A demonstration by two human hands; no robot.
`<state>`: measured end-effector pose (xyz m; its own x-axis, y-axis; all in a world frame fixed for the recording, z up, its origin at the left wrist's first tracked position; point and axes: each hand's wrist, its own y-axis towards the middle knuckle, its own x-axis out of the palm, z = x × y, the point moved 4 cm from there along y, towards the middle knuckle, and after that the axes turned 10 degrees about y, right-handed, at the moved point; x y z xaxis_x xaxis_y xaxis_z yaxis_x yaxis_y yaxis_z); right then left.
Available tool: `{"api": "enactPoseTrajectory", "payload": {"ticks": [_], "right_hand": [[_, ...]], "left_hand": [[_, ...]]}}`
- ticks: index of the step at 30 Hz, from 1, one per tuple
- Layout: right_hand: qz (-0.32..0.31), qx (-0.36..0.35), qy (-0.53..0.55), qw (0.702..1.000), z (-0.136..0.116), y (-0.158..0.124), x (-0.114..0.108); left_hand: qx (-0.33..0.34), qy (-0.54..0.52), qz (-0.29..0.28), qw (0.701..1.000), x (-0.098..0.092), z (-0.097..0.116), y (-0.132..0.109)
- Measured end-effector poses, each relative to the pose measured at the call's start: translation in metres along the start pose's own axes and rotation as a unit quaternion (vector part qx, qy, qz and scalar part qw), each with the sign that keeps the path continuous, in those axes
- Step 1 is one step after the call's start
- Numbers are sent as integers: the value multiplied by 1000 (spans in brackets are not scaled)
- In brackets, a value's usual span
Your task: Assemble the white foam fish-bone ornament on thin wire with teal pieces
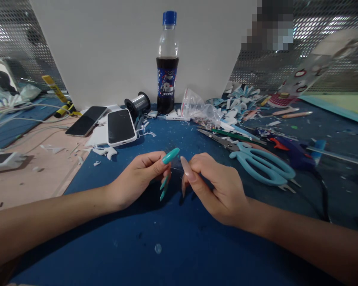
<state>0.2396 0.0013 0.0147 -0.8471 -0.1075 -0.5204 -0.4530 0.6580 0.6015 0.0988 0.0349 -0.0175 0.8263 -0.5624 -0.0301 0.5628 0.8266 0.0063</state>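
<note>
My left hand [141, 172] rests on the blue mat [179, 238], its fingers curled in a pinch, with long teal nails. My right hand [217, 186] lies just to its right, fingers also pinched, with long pale pink nails. The fingertips of both hands nearly meet. Something very thin, perhaps a thread, seems to run between them, too fine to name. Light blue scissors [262, 165] lie just beyond my right hand.
A Pepsi bottle [167, 63] stands at the back before a white board [137, 43]. Two phones [121, 127] and a wire spool [138, 103] lie back left. A plastic bag [198, 109], paper scraps, pens and a glue gun [289, 149] crowd the right.
</note>
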Motion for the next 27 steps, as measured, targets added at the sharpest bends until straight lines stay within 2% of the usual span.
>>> {"api": "enactPoseTrajectory", "payload": {"ticks": [10,16,27], "right_hand": [[-25,21,-18,999,2,3,2],[-40,-8,-28,999,2,3,5],[-57,-4,-44,997,3,2,7]], "left_hand": [[5,102,-3,995,2,4,-4],[2,88,-4,996,1,1,-3],[13,50,-10,999,2,2,-4]]}}
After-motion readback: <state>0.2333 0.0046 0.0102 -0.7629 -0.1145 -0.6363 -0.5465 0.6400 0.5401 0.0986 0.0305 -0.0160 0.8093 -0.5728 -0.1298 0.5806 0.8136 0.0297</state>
